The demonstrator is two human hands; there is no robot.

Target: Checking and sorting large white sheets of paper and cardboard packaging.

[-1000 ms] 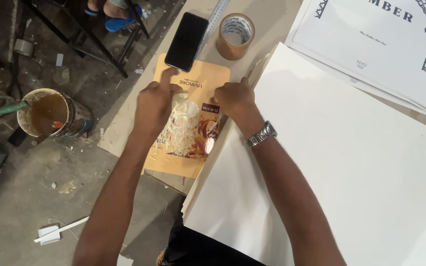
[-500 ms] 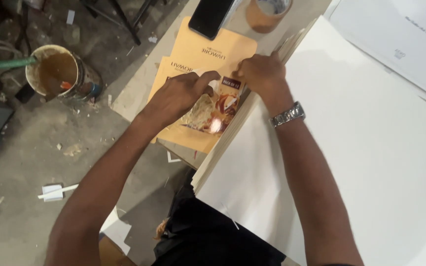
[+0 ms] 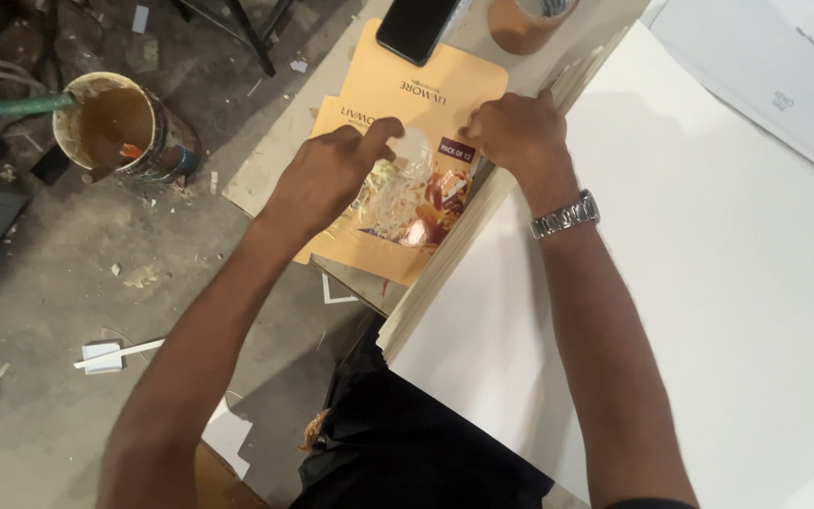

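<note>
White boards [image 3: 708, 283] lie stacked nearest on the bench [image 3: 280, 160]. Just beyond their edge, the left hand [image 3: 332, 174] presses loosely curled fingers on an orange pouch [image 3: 407, 203]; the right hand [image 3: 515, 132] pinches its far corner. Farther off lie a phone [image 3: 416, 24] and tape roll [image 3: 525, 19].

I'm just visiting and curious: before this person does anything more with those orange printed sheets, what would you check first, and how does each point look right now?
1. Left hand resting on the orange printed sheets: ok.
2. Right hand at the sheets' right edge, beside the stack of white boards: ok.
3. Sheets squared with one another: not ok, the upper one sits offset.
4. Black phone off the sheets: not ok, it overlaps the top edge.
5. Tape roll apart from the sheets: ok.
6. Grip firmness: cannot tell.
</note>
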